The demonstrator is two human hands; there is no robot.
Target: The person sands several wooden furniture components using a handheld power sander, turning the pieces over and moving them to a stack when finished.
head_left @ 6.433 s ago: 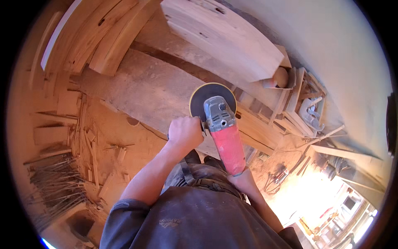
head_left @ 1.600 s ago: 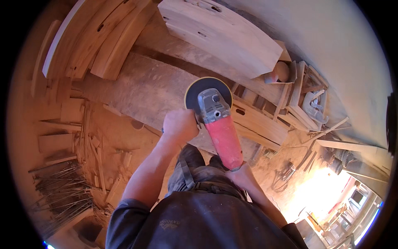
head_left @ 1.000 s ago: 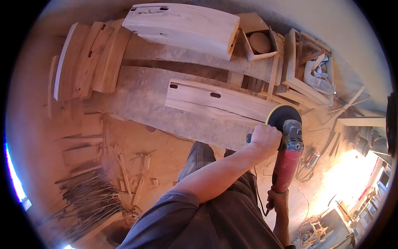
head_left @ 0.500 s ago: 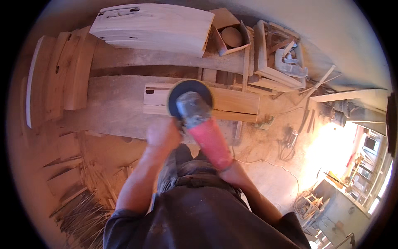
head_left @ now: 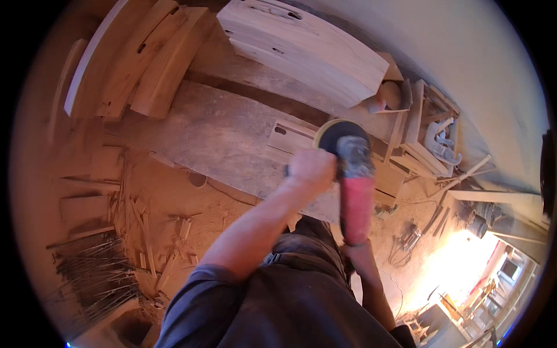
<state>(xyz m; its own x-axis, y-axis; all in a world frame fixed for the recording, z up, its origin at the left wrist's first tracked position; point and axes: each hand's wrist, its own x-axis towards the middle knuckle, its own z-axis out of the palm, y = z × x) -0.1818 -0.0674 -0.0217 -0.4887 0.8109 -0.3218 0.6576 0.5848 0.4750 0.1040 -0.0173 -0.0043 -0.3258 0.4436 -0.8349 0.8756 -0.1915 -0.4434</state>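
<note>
My left hand (head_left: 312, 169) is closed around the side handle of an angle grinder, close to its head. My right hand (head_left: 358, 255) wraps the rear end of the same angle grinder (head_left: 356, 203), which has a red body and a dusty grey gear head. Its round dark pad (head_left: 337, 134) with a yellowish rim is over a pale wooden board (head_left: 285, 137). That board has a slot near its left end, and the pad and tool hide its middle. Whether the pad touches the wood I cannot tell.
The board lies on a dusty workbench (head_left: 214, 136). Thick wooden pieces (head_left: 165, 64) stand at the left, and a large pale block (head_left: 307, 52) lies behind. Boxes (head_left: 400, 95) and a crate (head_left: 432, 124) are at the right. Metal rods (head_left: 93, 278) and wood scraps litter the floor.
My view has turned, so the bench now runs slantwise. The angle grinder and both hands appear further right, and the red body points more straight toward me. Both hands keep their grip.
</note>
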